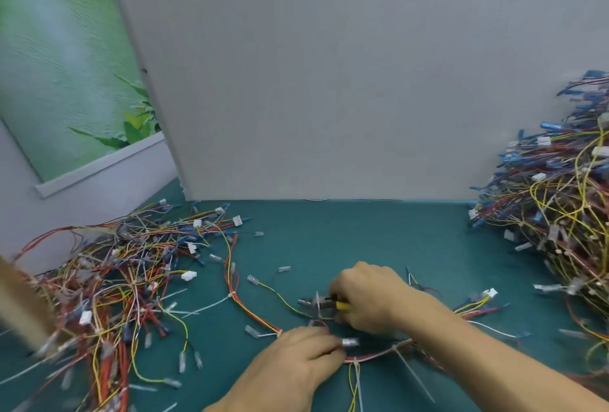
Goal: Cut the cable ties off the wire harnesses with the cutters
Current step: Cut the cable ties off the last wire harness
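My right hand grips yellow-handled cutters whose jaws point left and sit at a white cable tie on a wire harness. My left hand lies just below, its fingers curled round the red-and-yellow wires of the same harness near a clear terminal sleeve. More white ties stick out from that harness toward the front. The harness runs left as orange wires over the green table.
A loose pile of wires with connectors spreads over the left of the table. A taller heap of harnesses rises at the right. A grey panel stands upright at the back. Cut white ties lie scattered in the middle.
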A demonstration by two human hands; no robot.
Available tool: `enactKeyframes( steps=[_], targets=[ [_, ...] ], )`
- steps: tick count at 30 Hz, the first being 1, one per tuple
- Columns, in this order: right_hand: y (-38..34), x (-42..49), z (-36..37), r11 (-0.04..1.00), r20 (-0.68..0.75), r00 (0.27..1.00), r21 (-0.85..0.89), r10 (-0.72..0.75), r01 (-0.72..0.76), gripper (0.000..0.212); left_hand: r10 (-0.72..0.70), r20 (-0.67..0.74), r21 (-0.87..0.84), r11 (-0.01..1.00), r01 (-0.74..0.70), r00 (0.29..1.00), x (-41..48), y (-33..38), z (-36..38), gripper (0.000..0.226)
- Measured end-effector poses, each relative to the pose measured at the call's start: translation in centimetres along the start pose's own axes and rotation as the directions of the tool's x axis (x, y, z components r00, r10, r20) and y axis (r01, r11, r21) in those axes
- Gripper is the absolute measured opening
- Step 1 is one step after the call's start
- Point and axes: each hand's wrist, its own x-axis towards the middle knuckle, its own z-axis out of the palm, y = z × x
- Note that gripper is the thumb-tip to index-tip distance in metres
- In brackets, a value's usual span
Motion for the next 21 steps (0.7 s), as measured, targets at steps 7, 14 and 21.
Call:
enactKeyframes(
  steps=[7,14,21],
  targets=[
    [4.1,0.4,0.4,0.904,-0.143,0.893,0.032,0.427,-0.427,0.008,-0.022,0.089,-0.231,0.972,0.043,0.996,-0.6,0.6,-1.2,0.024],
    [6.3,-0.3,0.3,0.832,-0.033,0.850,0.226,0.526,-0.506,0.004,-0.542,-0.315,0.049,0.811,0.584,0.779,0.1,-2.5,-4.7,0.034],
    [6.2,-2.3,-1.9,0.857,-0.032,0.921,0.381,0.387,-0.347,0.015,-0.933,0.120,0.176,0.355,0.918,0.338,2.0,-8.3,-5.6,0.027]
  ],
)
